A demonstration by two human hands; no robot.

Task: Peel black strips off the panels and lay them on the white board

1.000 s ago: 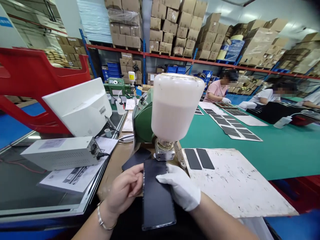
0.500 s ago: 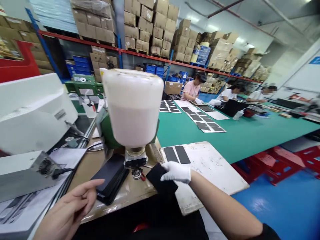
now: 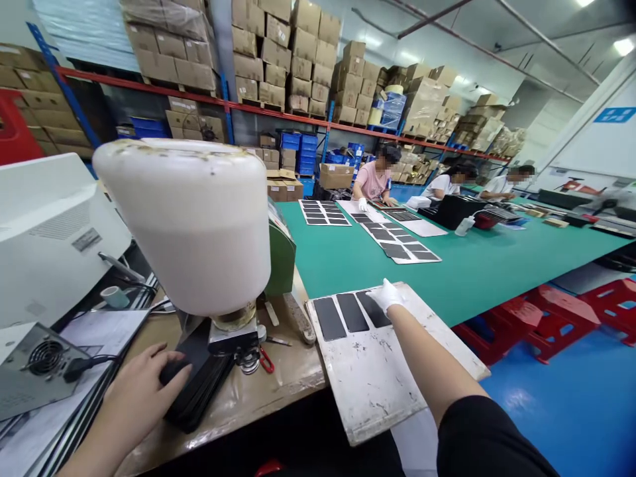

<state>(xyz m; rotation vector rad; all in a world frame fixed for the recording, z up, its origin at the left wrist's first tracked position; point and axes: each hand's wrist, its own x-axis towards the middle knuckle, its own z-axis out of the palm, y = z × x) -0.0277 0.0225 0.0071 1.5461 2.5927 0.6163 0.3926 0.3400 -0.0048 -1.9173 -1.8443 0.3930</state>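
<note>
My gloved right hand (image 3: 387,296) is at the far edge of a stained white board (image 3: 377,371), its fingers on the upper end of a black rectangular panel (image 3: 376,311). That panel lies beside two similar panels (image 3: 352,313) in a row. At the left, my bare left hand (image 3: 144,391) reaches over the near-left end of a stack of black panels (image 3: 201,391). Its thumb and forefinger are around the dark end of a panel there; the other fingertips are partly hidden. A large white plastic hopper (image 3: 193,232) on a metal neck hides the stack's far part.
Red-handled pliers (image 3: 267,361) lie below the hopper neck. A grey power box (image 3: 34,371) stands at the left. Panel-covered sheets (image 3: 397,244) lie on the green table (image 3: 338,258), where several people work. Red stools (image 3: 501,328) stand at the right.
My right hand has carried a black panel from beside the hopper neck to the board's far edge. My left hand has moved onto the stack's end. The view has shifted right.
</note>
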